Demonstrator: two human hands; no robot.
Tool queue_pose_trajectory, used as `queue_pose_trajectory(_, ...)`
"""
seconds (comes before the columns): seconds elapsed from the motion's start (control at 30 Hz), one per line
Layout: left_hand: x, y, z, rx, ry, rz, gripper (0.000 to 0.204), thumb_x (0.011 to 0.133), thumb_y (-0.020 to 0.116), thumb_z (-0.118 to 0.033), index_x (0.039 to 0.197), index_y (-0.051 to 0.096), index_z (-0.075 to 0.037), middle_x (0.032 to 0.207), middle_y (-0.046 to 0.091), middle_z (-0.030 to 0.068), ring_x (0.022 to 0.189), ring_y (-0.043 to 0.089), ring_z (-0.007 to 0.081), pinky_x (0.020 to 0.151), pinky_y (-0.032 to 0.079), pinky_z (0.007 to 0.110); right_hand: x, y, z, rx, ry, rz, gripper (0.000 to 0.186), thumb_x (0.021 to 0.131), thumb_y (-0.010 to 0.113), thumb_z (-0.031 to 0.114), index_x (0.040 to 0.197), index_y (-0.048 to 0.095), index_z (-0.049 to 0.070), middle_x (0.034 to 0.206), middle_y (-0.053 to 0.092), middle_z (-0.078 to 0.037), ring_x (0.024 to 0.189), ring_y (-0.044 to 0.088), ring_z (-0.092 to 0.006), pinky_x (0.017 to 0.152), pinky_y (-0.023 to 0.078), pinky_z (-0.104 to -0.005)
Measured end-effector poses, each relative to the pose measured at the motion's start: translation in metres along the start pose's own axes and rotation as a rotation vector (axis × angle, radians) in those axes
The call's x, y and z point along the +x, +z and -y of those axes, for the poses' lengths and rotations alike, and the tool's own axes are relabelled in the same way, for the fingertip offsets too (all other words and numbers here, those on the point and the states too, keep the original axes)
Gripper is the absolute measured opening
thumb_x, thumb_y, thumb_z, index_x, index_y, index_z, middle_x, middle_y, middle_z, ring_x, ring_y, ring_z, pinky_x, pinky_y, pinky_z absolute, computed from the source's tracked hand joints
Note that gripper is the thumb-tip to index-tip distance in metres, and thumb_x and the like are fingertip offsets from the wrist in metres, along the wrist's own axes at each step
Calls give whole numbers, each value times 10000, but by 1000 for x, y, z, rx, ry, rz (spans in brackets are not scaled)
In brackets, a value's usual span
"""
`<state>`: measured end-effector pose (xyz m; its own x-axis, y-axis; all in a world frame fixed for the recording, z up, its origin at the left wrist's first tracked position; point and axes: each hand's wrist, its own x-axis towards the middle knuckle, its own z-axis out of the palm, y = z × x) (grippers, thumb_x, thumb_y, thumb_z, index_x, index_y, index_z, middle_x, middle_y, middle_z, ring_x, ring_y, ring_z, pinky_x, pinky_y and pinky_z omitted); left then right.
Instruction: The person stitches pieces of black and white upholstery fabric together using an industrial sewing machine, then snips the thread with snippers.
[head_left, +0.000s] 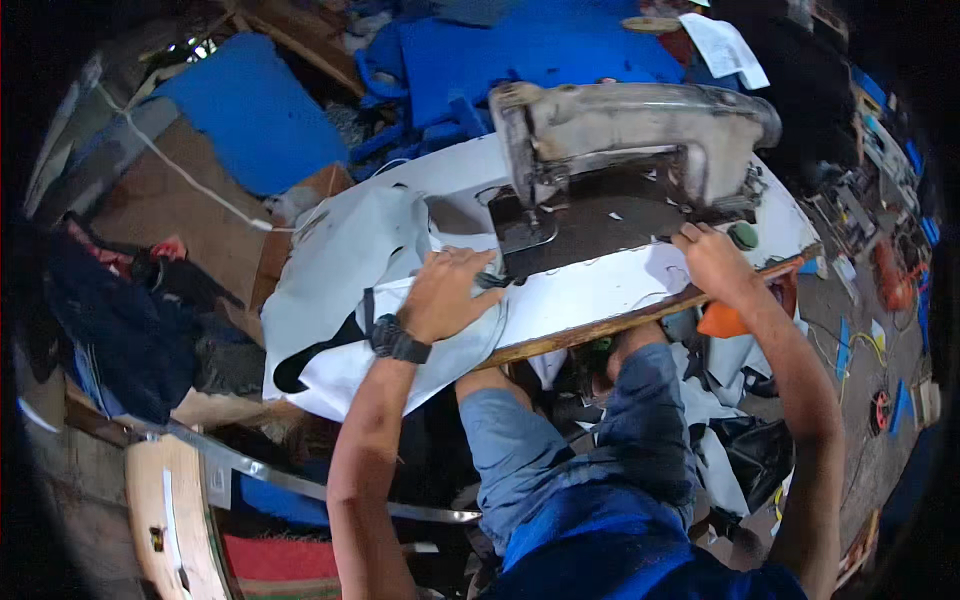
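A worn, grey-beige sewing machine (640,112) stands on a white tabletop (585,302) in front of me. My left hand (445,292), with a dark watch on the wrist, lies on a large piece of white sheet material (345,250) left of the needle area. Its fingers are stretched out and the thumb points toward the machine bed (590,225). At the bed's near right edge my right hand (712,260) is closed with curled fingers. Whatever is in its fingertips is too small or hidden to name. A small green round object (742,236) sits just right of it.
Blue sheets (540,50) lie behind the table, and a white cable (185,160) hangs at the left. Dark clothing (120,320) is heaped at far left. Beneath the table's wooden front edge (600,328) are my knees, white scraps (720,465) and an orange item (722,320).
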<state>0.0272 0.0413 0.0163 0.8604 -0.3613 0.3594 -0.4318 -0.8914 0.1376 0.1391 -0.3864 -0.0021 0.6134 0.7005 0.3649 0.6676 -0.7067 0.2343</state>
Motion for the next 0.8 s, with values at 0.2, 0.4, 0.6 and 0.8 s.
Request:
queue_pose_trajectory(0.2,-40,6,11,-268,-230,-165,203,890,788,-197,995,776,-24,972,709,155,973,664,335,920,475,432,9,6,16,135,146,3,205,883,608,21,1076,672,-5,1057,669,-205,979,676,-396,892,568,-468)
queue_pose_trajectory(0.4,-47,8,5,-508,-240,-457,105,892,778,-93,955,759,-12,952,709,115,905,658,277,890,462,390,55,-34,146,809,210,-10,158,1009,576,100,1142,578,15,925,687,-236,906,673,-492,793,541,-531)
queue_pose_trajectory(0.6,-49,7,7,-539,-230,-454,124,891,783,-119,952,756,-15,930,691,102,906,646,265,915,443,383,86,-39,187,573,-37,62,193,1003,614,210,1087,586,38,911,710,-208,870,702,-451,787,545,-556)
queue_pose_trajectory(0.8,-49,7,8,-490,-195,-466,118,887,785,-119,953,759,-25,933,695,95,898,644,262,923,439,389,101,-42,204,429,-139,95,200,928,652,117,1051,700,-33,882,745,-204,831,757,-356,745,607,-467)
